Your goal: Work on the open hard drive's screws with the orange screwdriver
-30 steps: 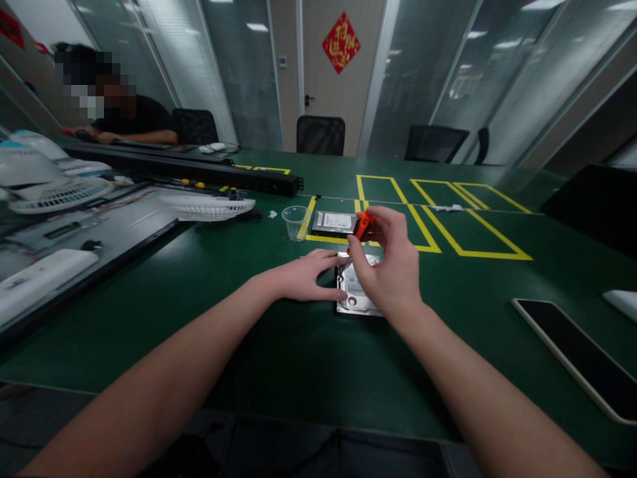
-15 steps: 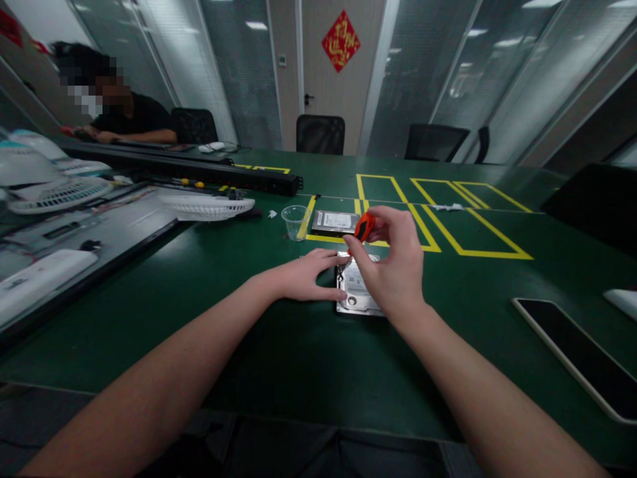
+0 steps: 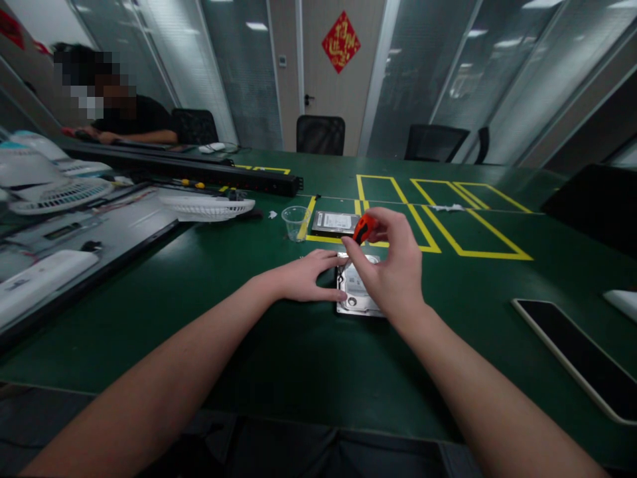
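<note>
A silver hard drive (image 3: 354,284) lies flat on the green table in front of me. My left hand (image 3: 309,276) rests against its left side, thumb and fingers spread apart and touching the edge. Pinched in the fingers of my right hand (image 3: 397,269) is a screwdriver (image 3: 365,228) with a red and black handle. It stands over the drive's upper left part, tip downward. My right hand covers the right side of the drive, and the exact contact of the tip is hard to make out.
Behind are a second hard drive (image 3: 333,222) and a clear plastic cup (image 3: 295,224). Fan parts (image 3: 209,207), a flat panel (image 3: 124,229) and a long black bar (image 3: 239,178) fill the left. A phone (image 3: 577,355) lies at right. Another person (image 3: 142,119) sits far left.
The screwdriver's handle has turned slightly in my right fingers. My left hand and the hard drive have stayed in place.
</note>
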Tool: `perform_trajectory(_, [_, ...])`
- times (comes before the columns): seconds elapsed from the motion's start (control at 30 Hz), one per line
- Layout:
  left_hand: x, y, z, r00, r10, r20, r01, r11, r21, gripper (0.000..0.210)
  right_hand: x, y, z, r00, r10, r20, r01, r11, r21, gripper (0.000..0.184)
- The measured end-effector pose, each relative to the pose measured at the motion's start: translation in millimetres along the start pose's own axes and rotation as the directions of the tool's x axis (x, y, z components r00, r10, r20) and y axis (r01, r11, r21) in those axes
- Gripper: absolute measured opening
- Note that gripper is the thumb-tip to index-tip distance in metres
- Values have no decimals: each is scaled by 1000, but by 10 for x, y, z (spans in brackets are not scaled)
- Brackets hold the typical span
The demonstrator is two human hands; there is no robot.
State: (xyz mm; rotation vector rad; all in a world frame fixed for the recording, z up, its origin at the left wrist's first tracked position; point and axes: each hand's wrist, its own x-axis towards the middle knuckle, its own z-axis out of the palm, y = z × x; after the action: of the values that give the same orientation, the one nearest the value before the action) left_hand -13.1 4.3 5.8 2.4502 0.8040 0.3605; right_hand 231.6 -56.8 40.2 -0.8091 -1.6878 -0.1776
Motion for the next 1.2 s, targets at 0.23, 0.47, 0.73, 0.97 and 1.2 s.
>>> perform_trajectory(0.23, [-12, -53, 22, 1000, -7, -11, 7, 1000, 1, 104, -14, 3, -2, 999, 34, 42, -34, 999, 2, 46])
perform_trajectory(0.47, [-10, -25, 9, 1000, -13, -8, 13, 1000, -6, 102, -8, -39, -7, 999, 11, 38, -11, 1000, 1, 48])
perform_trajectory(0.73, [-15, -25, 7, 1000, -24, -4, 24, 1000, 3, 106, 36, -8, -39, 1000, 14, -16, -14, 999, -38, 33])
perform_trajectory(0.97, [-3, -40, 14, 1000, -29, 2, 29, 1000, -10, 108, 24, -49, -28, 999, 21, 29, -21, 1000, 7, 47])
perform_trajectory(1.2, [4, -79, 22, 1000, 7, -1, -7, 1000, 0, 106, -3, 29, 0, 1000, 16, 13, -16, 1000, 16, 40])
